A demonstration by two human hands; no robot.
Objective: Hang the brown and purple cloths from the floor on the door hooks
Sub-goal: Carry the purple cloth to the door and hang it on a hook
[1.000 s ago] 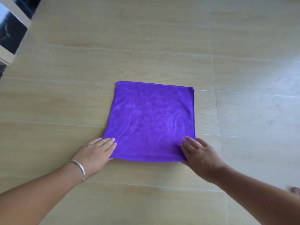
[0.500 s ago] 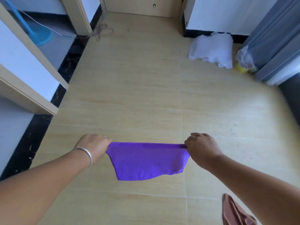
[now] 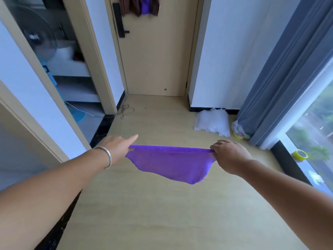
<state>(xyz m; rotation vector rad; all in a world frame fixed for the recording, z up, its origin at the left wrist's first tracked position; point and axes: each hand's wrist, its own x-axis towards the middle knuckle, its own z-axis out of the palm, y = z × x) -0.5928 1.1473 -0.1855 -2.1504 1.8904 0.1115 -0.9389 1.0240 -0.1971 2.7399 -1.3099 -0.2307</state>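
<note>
A purple cloth [image 3: 171, 164] hangs stretched in the air between both hands, its lower edge sagging. My left hand [image 3: 119, 147] pinches its left top corner with the index finger pointing forward. My right hand [image 3: 229, 156] grips the right top corner. Straight ahead is a tan door [image 3: 156, 55] with a black handle [image 3: 120, 20]. Brown cloths [image 3: 131, 5] and a purple cloth [image 3: 146, 6] hang at its top; the hooks are out of view.
A white bag [image 3: 212, 121] lies on the floor by the right wall, beside a grey curtain [image 3: 281, 76]. A yellow tape roll [image 3: 300, 155] sits on the window ledge. On the left an open doorway shows a fan [image 3: 38, 36], with a cord [image 3: 126, 110] on the floor.
The purple cloth went from lying flat on the floor to being held up by both hands. The view rose from the floor to the door ahead.
</note>
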